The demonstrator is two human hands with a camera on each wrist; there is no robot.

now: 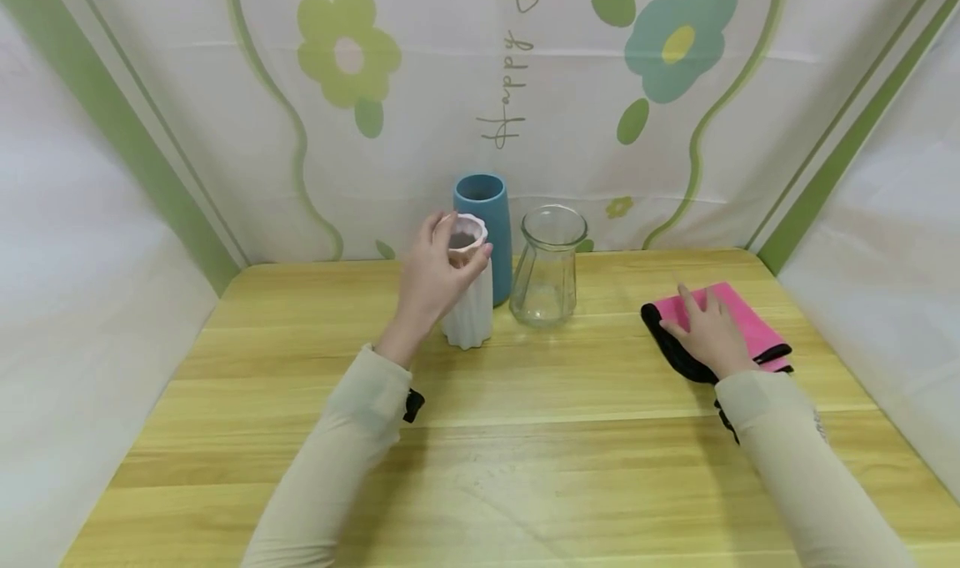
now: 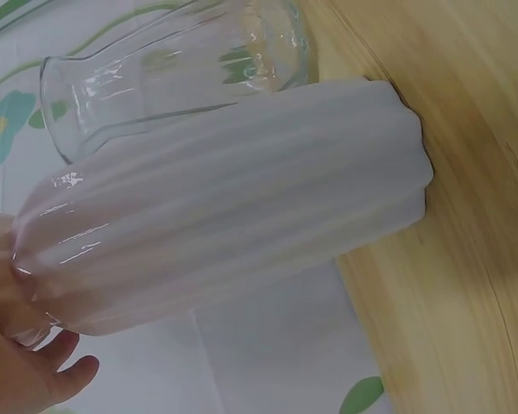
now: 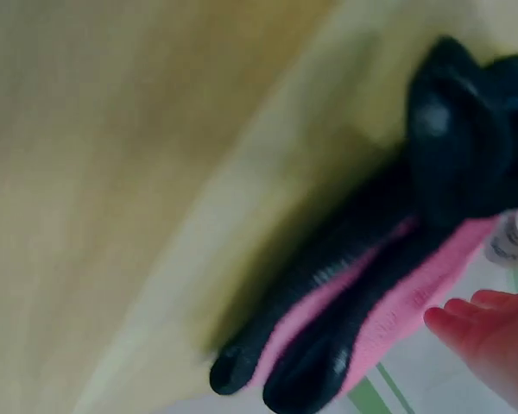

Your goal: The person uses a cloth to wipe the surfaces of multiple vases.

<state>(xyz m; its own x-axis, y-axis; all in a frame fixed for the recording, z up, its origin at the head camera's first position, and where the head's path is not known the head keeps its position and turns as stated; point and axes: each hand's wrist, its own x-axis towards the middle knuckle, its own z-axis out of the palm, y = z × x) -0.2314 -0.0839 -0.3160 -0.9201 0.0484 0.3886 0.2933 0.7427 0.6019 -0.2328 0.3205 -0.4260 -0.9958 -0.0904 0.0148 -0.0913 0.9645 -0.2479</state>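
Observation:
A white fluted vase (image 1: 470, 318) stands upright on the wooden table, its wavy rim held by my left hand (image 1: 433, 272) between the thumb on one side and the fingers on the other. In the left wrist view the vase's ribbed body (image 2: 242, 203) fills the middle, with the hand at its neck. Over a folded pink cloth with black edging (image 1: 753, 322), on the right of the table, my right hand (image 1: 708, 334) lies with its fingers spread. The right wrist view shows the cloth's black edges and pink layers (image 3: 414, 289) beside fairly straight fingers.
Just behind the white vase is a taller blue vase (image 1: 500, 234), partly covered by it. A clear glass vase (image 1: 543, 280) stands close on the right. A printed curtain (image 1: 435, 67) hangs behind the wooden table (image 1: 525, 459) and along both sides.

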